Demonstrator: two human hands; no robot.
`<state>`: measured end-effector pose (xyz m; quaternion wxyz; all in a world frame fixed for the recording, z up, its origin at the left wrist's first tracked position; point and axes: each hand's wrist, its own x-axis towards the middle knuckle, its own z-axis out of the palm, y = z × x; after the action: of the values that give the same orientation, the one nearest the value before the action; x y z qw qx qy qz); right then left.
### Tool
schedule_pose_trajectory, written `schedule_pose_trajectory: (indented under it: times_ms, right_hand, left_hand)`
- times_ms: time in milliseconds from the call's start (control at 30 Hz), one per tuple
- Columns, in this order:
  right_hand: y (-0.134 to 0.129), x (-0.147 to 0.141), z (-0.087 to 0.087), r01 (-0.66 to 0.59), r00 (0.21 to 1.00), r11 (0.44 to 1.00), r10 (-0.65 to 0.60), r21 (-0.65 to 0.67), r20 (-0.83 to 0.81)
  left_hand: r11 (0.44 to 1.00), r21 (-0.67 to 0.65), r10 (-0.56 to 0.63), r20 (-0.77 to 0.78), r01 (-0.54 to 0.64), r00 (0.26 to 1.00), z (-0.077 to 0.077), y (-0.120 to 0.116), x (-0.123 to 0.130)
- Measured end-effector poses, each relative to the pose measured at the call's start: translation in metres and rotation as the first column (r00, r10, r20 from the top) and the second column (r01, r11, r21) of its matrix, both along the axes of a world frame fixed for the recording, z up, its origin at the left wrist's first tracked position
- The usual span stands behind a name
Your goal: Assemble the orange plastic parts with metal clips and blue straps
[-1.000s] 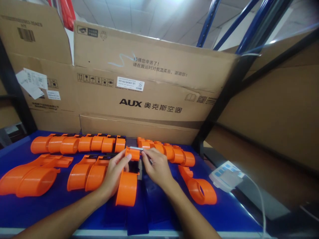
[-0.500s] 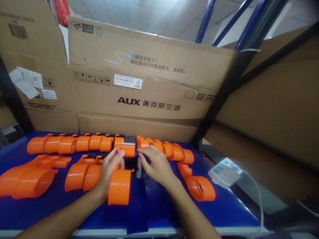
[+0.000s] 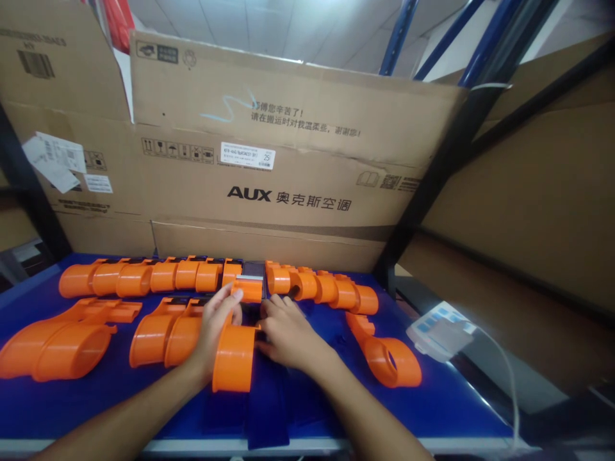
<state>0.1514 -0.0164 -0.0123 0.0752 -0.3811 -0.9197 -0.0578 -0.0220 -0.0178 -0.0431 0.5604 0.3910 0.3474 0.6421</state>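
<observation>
Smooth, glossy orange plastic piece with a wide, curved band [image 3: 234,358] hangs in your left hand [image 3: 216,326], above the blue surface [image 3: 331,400], a pale, ridged strip [image 3: 250,278] along its upper edge. Your left fingers close around its upper part, thumb in front; your right hand [image 3: 288,333] curls beside it, its fingers drawn in, and whether they pinch anything is hidden.

Behind your hands, similar rounded orange plastic bands line up in a left row [image 3: 134,280] and a right row [image 3: 327,288], before a creased brown cardboard panel printed "AUX" [image 3: 288,224]. A single looped orange plastic piece [image 3: 403,370] lies to your right, near a translucent white plastic case with blue patches [image 3: 442,331]; its contents are unclear. Both your forearms reach in from the near edge, angled toward each other.
</observation>
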Motion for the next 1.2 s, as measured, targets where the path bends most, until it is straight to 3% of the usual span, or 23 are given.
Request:
schedule_pose_trajectory:
  times_ms: [200, 433, 533, 633, 767, 933, 1200]
  right_hand:
    - [0.001, 0.007, 0.004, 0.018, 0.999, 1.000, -0.018, 0.001, -0.047]
    - [0.007, 0.029, 0.018, 0.092, 0.960, 0.993, -0.068, 0.078, -0.273]
    - [0.009, 0.040, 0.025, 0.195, 0.888, 0.966, -0.100, 0.169, -0.449]
    - [0.010, 0.045, 0.031, 0.286, 0.768, 0.930, -0.078, 0.231, -0.636]
    - [0.005, 0.038, 0.033, 0.229, 0.666, 0.935, 0.052, 0.271, -0.744]
    - [-0.001, 0.026, 0.028, 0.136, 0.705, 0.949, 0.110, 0.285, -0.701]
    - [-0.001, 0.025, 0.023, 0.086, 0.756, 0.957, 0.117, 0.275, -0.644]
  left_hand:
    - [1.000, 0.006, -0.016, -0.021, 0.017, 1.000, -0.004, -0.001, 0.000]
    - [1.000, -0.026, 0.007, -0.015, -0.007, 1.000, -0.002, -0.002, 0.001]
    - [1.000, -0.024, 0.018, -0.004, -0.018, 1.000, 0.000, -0.003, 0.003]
    - [0.999, -0.003, 0.036, -0.001, -0.036, 0.999, 0.002, -0.007, 0.006]
    - [0.999, 0.025, 0.037, -0.036, -0.037, 0.999, 0.004, -0.011, 0.008]
    - [0.999, 0.048, 0.003, -0.060, 0.000, 0.998, 0.005, -0.012, 0.009]
    - [0.998, 0.053, -0.038, -0.083, 0.042, 0.996, 0.007, -0.015, 0.009]
